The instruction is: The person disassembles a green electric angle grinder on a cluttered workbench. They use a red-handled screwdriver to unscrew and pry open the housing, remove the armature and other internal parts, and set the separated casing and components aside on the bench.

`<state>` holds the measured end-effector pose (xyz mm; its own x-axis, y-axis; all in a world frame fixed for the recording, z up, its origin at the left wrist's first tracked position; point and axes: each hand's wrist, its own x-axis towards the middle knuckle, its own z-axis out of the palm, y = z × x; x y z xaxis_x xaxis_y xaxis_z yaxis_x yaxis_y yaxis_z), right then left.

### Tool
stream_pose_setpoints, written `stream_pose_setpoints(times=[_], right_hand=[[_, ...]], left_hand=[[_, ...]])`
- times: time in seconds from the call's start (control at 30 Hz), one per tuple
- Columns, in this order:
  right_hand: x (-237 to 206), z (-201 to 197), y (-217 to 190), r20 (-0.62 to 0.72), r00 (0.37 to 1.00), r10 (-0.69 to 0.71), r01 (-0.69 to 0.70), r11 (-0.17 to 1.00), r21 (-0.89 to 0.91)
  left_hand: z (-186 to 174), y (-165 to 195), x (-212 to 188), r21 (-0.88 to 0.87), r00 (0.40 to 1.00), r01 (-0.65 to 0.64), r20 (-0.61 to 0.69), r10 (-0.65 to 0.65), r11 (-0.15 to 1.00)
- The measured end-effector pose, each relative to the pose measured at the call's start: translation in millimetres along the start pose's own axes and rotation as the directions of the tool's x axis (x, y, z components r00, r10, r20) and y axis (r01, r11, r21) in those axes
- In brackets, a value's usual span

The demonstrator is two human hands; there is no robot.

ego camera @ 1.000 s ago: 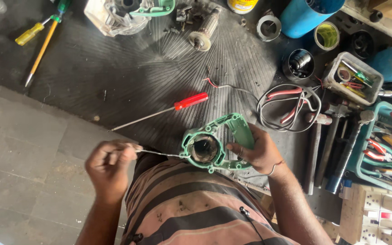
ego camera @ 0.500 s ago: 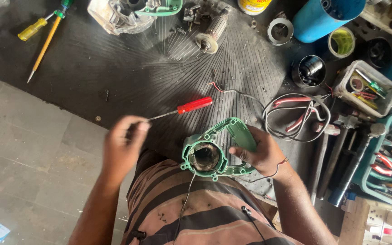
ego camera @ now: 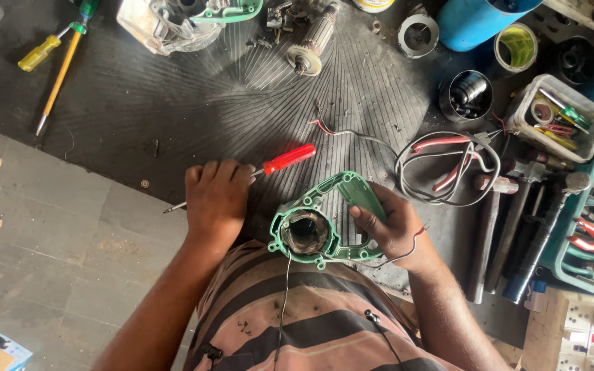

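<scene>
Head view: a person's right hand (ego camera: 397, 223) clamps the green housing (ego camera: 324, 223) by its handle, over the lap, while the left hand (ego camera: 218, 196) closes over the red screwdriver (ego camera: 269, 167) on the ribbed black mat (ego camera: 173, 117). The plastic shell looks light, stiff and crackable; the handle offers the safest hold. Tools crowd the workshop floor.

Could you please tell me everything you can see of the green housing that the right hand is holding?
The green housing looks like moulded plastic: an open tool shell with a round dark bore at one end and a looped handle at the other. Small screw lugs line its rim. It lies tilted over the person's lap, bore facing up. The right hand grips the handle, fingers on top. A thin wire hangs from it.
</scene>
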<state>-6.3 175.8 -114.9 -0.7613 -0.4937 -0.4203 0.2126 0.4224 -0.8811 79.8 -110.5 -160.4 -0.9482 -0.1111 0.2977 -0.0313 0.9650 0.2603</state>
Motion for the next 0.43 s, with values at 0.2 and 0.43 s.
stream_pose_setpoints(times=[0.2,0.43], right_hand=[[-7,1,-1,0.062,0.998,-0.010,0.001,0.990,0.143],[-13,12,1,0.081,0.997,-0.013,-0.007,0.972,0.236]], left_hand=[[-50,4,1,-0.304,0.969,0.102,-0.184,-0.163,0.947],[-145,28,-23,-0.961,0.881,0.007,-0.124,-0.457,0.276]])
